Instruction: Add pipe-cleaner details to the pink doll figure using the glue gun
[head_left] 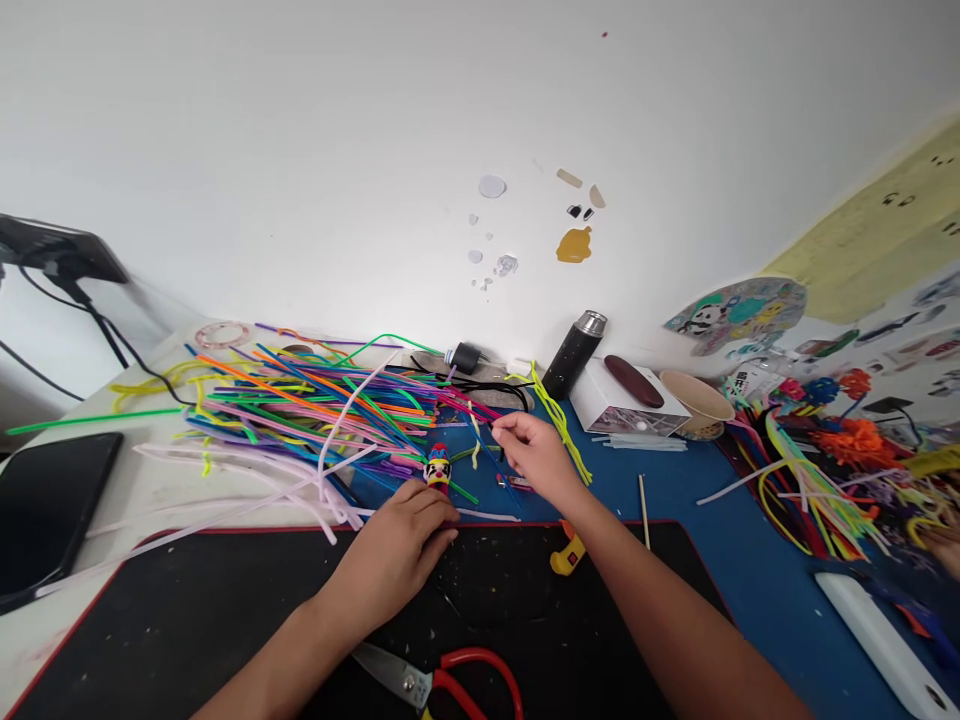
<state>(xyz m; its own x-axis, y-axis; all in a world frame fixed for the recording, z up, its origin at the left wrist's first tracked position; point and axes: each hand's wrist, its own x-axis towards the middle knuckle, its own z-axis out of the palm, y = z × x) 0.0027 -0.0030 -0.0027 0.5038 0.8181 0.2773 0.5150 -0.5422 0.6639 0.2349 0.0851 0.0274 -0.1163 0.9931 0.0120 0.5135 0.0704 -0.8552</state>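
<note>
Showing blue, red and yellow: figure (438, 466) at the left hand (411, 528)

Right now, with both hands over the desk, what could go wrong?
The left forearm might brush the scissors, whose blade lies close by. The right hand could snag the crossed pipe cleaners beside it. The left hand seems to hide part of the small figure, so a slip there might go unseen.

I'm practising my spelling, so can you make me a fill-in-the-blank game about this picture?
1. The ____ hand is nearer the small colourful piece.
2. The scissors have ____ handles.
3. Inside its red border, the mat is ____.
4. The black flask has a ____ cap.

Missing words: left; red; black; silver.
</note>
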